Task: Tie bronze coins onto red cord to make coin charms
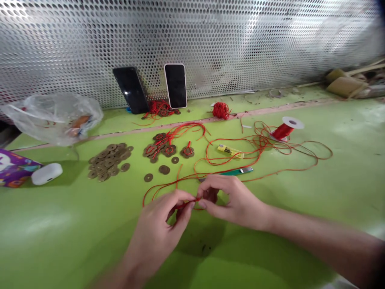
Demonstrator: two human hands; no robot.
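Note:
My left hand (pixel 164 224) and my right hand (pixel 231 198) meet above the green table (pixel 60 241), both pinching a red cord (pixel 192 200) between thumb and fingertips. The cord loops away across the table (pixel 264 146) to a red spool (pixel 284 129) with a white end. What lies under the fingers at the pinch is hidden. Just beyond my right hand lie scissors with a teal handle (pixel 237 171).
A pile of brass holed coins (pixel 108 161), loose coins (pixel 164 169) and coins tied with red cord (pixel 167 146) lie ahead. A yellow lighter (pixel 230 151), two phones (pixel 132 90) (pixel 176 85) leaning on perforated metal, a plastic bag (pixel 55 116), a white case (pixel 46 173).

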